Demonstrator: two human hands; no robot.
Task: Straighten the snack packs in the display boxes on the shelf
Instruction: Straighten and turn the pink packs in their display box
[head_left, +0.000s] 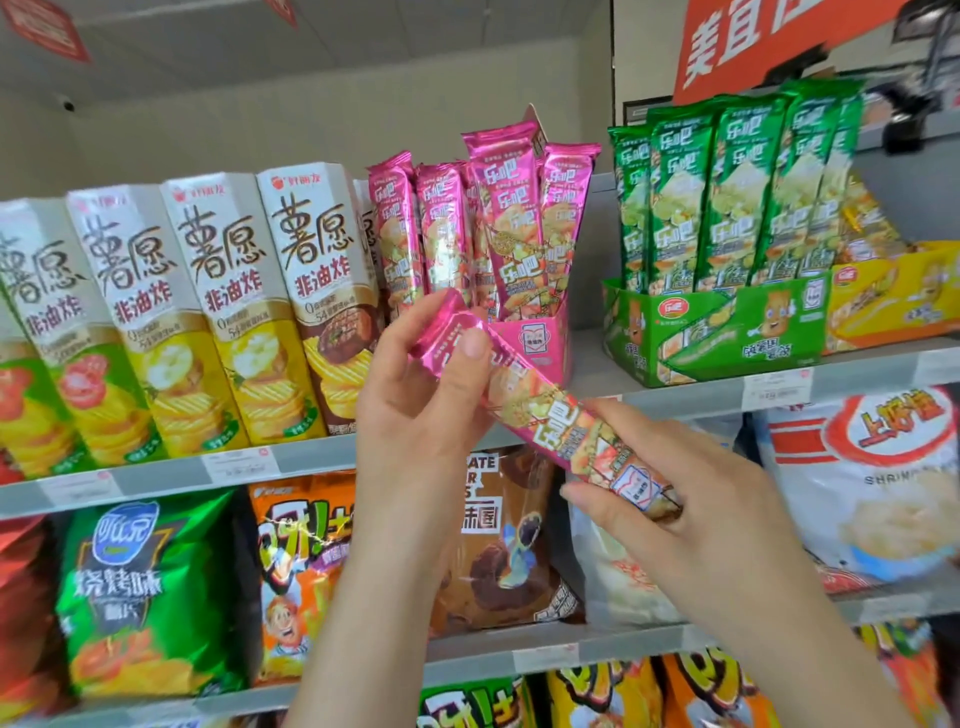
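- One pink snack pack is off the shelf, in front of the pink display box and nearer than it; its long axis runs on a slant, with one crimped end up and to the left and the other end down and to the right; its printed face is turned towards the camera
- The left hand pinches the upper left end, thumb pressed flat on the front and the fingers curled behind; the right hand grips the lower right end, fingers wrapped round it; one pack between two hands
- In the pink display box the standing pink packs have their long axes roughly upright; four fronts show plainly, more are half hidden behind; they fan apart, the left ones tilting left and the right ones tilting right
- To the right, well apart, a green display box holds green packs, about five across the front, upright and close together with a slight lean to the right
- Just beside it on the far right sits one yellow display box; its contents are blurred
- Left of the pink box stand tall chip cartons, four in plain view
- All of these stand on the upper shelf; snack bags fill the shelf below
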